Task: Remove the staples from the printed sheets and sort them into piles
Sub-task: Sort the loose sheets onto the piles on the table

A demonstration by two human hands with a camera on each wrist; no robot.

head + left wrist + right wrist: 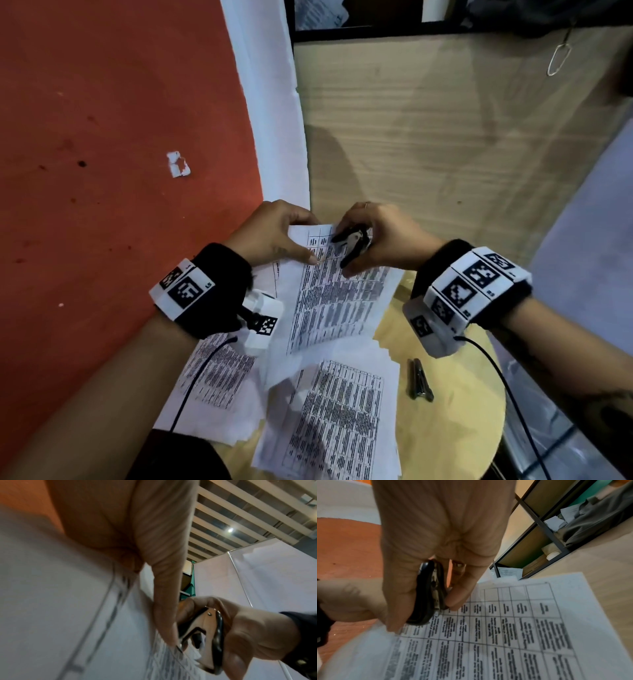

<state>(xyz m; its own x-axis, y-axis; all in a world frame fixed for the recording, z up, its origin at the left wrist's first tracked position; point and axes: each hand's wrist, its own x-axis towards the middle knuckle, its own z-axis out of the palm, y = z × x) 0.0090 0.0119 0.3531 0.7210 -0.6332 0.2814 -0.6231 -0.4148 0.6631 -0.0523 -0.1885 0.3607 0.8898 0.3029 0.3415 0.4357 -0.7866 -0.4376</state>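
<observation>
A stapled set of printed table sheets (337, 291) is held up above the round wooden table (455, 387). My left hand (274, 236) pinches its top left corner, thumb on the front of the page. My right hand (373, 236) grips a black and silver staple remover (352, 245), whose jaws sit on the sheets' top corner. The left wrist view shows the staple remover (205, 635) pressed at the paper edge beside my left fingers (164, 615). From the right wrist, the staple remover (429, 595) is seen squeezed over the printed sheets (505, 635). The staple itself is hidden.
Loose printed sheets (342, 421) lie spread on the table, with more sheets (212, 377) at the left. A metal clip-like tool (419, 378) rests on the table to the right. A paper scrap (178, 164) lies on the red floor (102, 137). A shelf unit (547, 524) stands ahead.
</observation>
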